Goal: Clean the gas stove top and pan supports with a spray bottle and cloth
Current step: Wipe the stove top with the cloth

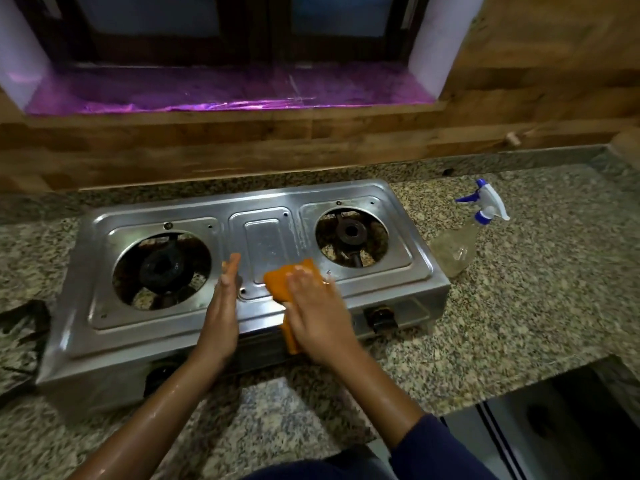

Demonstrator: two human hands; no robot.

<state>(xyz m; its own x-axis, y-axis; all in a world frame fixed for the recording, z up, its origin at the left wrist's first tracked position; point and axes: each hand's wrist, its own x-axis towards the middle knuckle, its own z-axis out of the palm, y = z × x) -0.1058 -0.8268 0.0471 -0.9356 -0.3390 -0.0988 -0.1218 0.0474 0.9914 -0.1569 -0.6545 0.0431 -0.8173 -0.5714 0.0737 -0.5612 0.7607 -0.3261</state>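
A two-burner steel gas stove [263, 233] sits on the granite counter with its pan supports off, so both burner openings are bare. My right hand [315, 313] presses an orange cloth [280, 282] flat against the stove top's front middle, fingers spread over it. My left hand [221, 303] stands on its edge just left of the cloth, fingers straight, touching the stove top. A clear spray bottle [464, 244] with a white and blue trigger head stands on the counter to the right of the stove.
A dark pan support [20, 337] lies on the counter at the far left. The granite counter [519, 306] ends at a drop at the lower right. A wooden wall and window sill run behind the stove.
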